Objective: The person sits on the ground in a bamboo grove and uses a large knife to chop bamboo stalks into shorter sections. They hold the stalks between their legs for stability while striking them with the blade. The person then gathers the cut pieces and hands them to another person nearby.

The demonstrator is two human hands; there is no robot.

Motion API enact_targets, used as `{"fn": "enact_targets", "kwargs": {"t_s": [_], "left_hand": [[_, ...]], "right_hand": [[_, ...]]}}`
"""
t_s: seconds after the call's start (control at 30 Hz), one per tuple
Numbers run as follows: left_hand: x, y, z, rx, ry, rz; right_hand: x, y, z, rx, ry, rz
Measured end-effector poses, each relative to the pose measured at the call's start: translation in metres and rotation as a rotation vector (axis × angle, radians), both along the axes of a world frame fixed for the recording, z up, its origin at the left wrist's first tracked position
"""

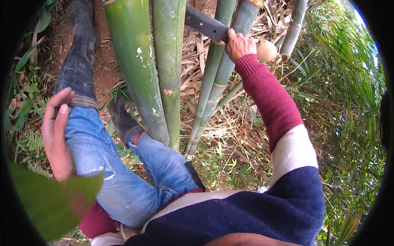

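Note:
My right hand (239,44) grips the handle of a dark broad-bladed chopping knife (205,24). The blade lies against thin green bamboo stems (213,78) near the top of the view. Two thick bamboo stems (139,69) stand just left of them. My left hand (57,131) hangs free beside my thigh at the left, fingers straight and close together, holding nothing. My legs in blue jeans (123,172) and dark rubber boots (80,53) stand by the base of the clump.
Dry leaves and husks cover the soil around the bamboo base (230,135). Green grass and foliage (349,82) fill the right side. A large blurred green leaf (53,205) hangs close at lower left. A cut pale stump (266,50) sits behind my right hand.

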State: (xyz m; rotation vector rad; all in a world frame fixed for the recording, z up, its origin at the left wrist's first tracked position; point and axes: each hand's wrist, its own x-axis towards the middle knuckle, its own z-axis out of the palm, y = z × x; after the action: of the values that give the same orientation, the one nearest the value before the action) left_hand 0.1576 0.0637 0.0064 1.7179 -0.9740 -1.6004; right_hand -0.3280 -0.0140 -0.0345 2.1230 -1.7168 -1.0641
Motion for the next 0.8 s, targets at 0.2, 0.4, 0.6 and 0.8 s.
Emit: {"fn": "enact_targets", "kwargs": {"t_s": [0.2,0.4,0.6,0.8], "left_hand": [[0.009,-0.002,-0.004,-0.042,0.053,-0.004],[0.005,0.0,0.0,-0.031,0.065,-0.011],[0.011,-0.002,-0.006,-0.061,0.09,-0.035],[0.017,0.005,-0.008,-0.045,0.146,0.019]], "right_hand": [[0.013,0.06,-0.034,0.289,0.395,0.138],[0.039,0.038,-0.03,0.176,0.381,0.151],[0.042,0.029,-0.025,0.198,0.405,0.109],[0.029,0.041,-0.034,0.241,0.395,0.084]]}}
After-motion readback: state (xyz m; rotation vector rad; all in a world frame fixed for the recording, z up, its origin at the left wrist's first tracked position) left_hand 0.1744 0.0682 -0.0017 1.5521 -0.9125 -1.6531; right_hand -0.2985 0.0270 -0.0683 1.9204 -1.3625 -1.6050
